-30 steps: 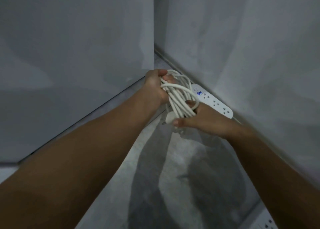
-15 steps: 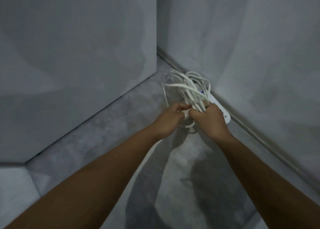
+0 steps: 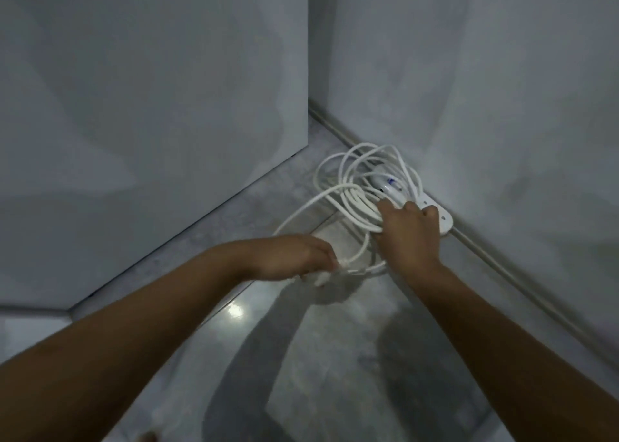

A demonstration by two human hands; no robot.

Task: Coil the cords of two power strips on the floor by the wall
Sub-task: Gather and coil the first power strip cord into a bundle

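Two plain grey walls fill most of the view: a broad grey wall panel (image 3: 140, 113) on the left that ends in a sharp vertical edge, and a second grey wall (image 3: 485, 90) on the right with a narrow grey skirting strip (image 3: 495, 267) running along its foot. Between them lies a mottled grey concrete floor (image 3: 207, 227), which gives way nearer the camera to a glossy pale tile (image 3: 335, 341) carrying a small bright reflection and the dark shadows of the arms. Two bare forearms reach in from the bottom corners. The right hand (image 3: 407, 237) is pressed down, knuckles up, over a loose bundle of white round power cord (image 3: 355, 187); its fingers are curled together around several loops gathered at the bundle's near side. The loops fan out untidily on the floor against the right wall, covering most of a long white plastic power strip (image 3: 443, 222) whose far end and a small blue-marked switch area show through the coil. The left hand (image 3: 294, 257) sits lower and to the left, just apart from the right, its fingers pinched shut on a single strand of the same cord and what looks like a blurred white plug at its end (image 3: 321, 279).
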